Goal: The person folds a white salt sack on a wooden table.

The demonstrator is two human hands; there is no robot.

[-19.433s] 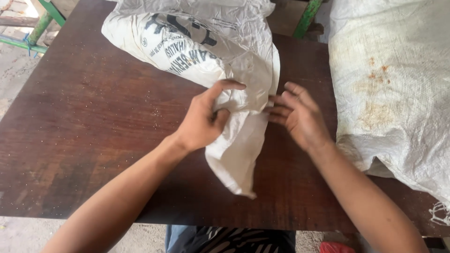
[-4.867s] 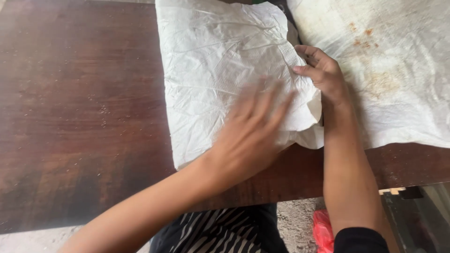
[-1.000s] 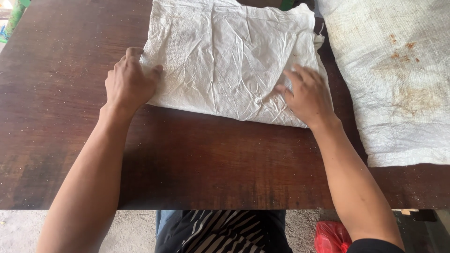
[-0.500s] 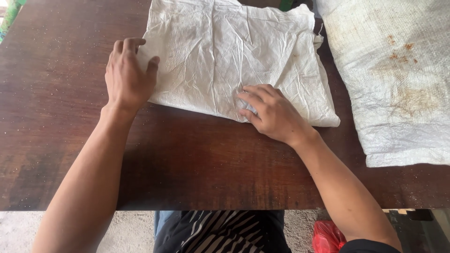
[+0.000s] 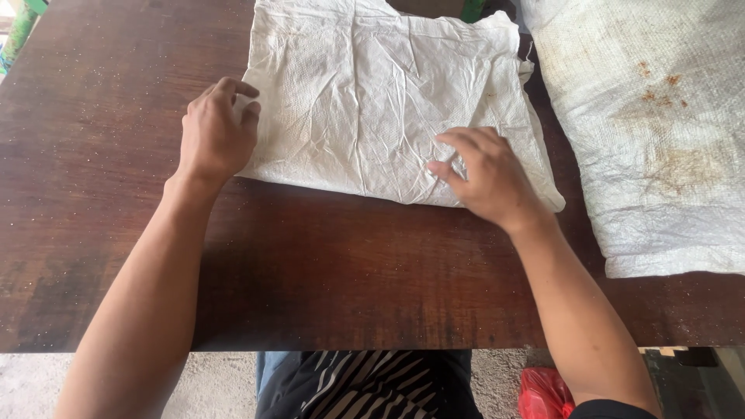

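Left hand [image 5: 216, 132] flat and open on white sack's [image 5: 372, 93] left edge; right hand [image 5: 485, 174] spread, pressing its lower right on desk [image 5: 93, 194].

Bare dark wooden table [image 5: 334, 271] is lying open just below both hands, all the way to its near edge, giving room to draw back. Left of the left hand [image 5: 216, 133] more bare wood is stretching away unobstructed. Between the two hands the folded white woven sack [image 5: 380, 93] is covering the surface, flat and low. Right of the right hand [image 5: 485, 174] only a narrow strip of wood is showing before a stained white sack [image 5: 660, 132] is blocking that side.
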